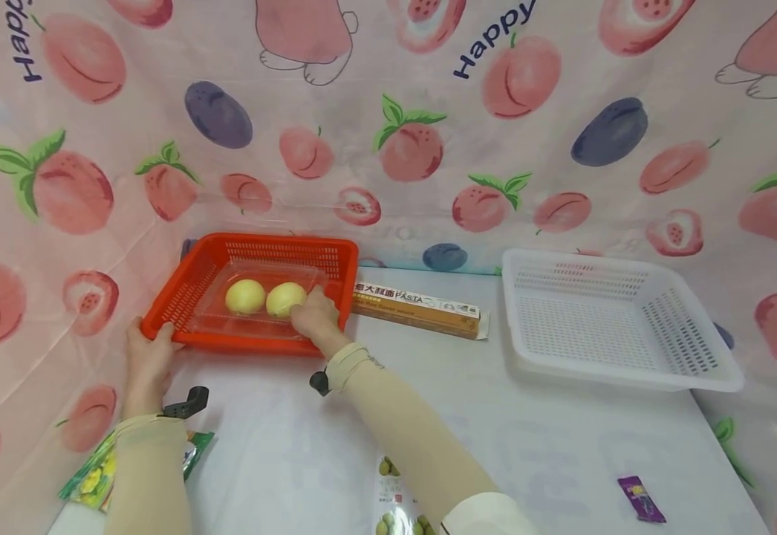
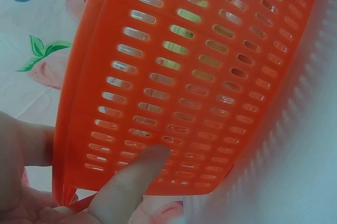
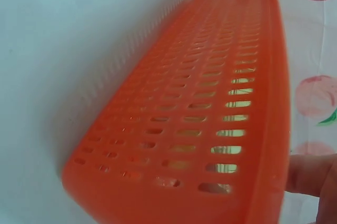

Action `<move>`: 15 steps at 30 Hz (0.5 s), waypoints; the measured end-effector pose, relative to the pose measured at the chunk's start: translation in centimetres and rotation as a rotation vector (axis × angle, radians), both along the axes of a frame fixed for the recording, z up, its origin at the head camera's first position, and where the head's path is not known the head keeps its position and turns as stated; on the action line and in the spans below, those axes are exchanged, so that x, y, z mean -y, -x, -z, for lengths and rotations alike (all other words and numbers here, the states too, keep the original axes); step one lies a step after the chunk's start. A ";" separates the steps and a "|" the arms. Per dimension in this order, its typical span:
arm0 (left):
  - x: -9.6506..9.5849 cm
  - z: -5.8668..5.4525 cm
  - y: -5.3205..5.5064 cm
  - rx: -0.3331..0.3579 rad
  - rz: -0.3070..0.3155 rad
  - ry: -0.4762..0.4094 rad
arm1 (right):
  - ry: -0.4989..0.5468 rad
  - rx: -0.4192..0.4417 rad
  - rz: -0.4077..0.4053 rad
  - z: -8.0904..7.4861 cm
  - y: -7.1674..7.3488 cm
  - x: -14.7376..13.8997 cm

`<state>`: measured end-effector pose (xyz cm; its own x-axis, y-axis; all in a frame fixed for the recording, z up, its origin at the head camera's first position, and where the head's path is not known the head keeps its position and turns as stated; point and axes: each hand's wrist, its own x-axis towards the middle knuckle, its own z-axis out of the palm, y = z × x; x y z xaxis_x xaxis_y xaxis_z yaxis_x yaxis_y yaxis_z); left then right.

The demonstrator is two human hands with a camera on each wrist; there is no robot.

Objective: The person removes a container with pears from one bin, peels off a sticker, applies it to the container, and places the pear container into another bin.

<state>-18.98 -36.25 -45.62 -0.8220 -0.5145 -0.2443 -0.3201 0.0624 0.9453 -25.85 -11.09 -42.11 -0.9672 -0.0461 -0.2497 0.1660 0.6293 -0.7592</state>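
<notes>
My left hand [image 1: 148,364] grips the front left corner of a red plastic basket [image 1: 241,343], thumb over the rim, one finger against its slotted outer wall [image 2: 105,50]. Inside the basket lies a clear plastic tray [image 1: 211,316] with two round, pale yellow fruits in it. The left fruit [image 1: 245,296] stands free of both hands. Around the near right side of the other fruit [image 1: 284,299] curl the fingers of my right hand [image 1: 316,316], its thumb overlapping the fruit. In the right wrist view the basket wall [image 3: 210,76] hides most of that hand.
A pasta box [image 1: 422,308] lies right of the red basket, its left end against it. A white basket [image 1: 602,334] stands at the right. Nearer are a small purple packet [image 1: 642,498], a green packet [image 1: 97,475] under the left forearm, and a printed packet [image 1: 391,498] beside the right forearm.
</notes>
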 end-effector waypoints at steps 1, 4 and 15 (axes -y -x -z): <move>0.0 0.0 0.0 0.002 0.002 -0.001 | 0.001 -0.008 0.002 0.0 0.0 0.0; -0.1 0.0 0.0 0.010 0.001 -0.001 | 0.000 -0.054 0.010 -0.1 -0.1 -0.1; 0.1 -0.2 0.0 0.019 0.006 0.026 | 0.032 -0.158 0.033 -1.2 -0.3 -0.9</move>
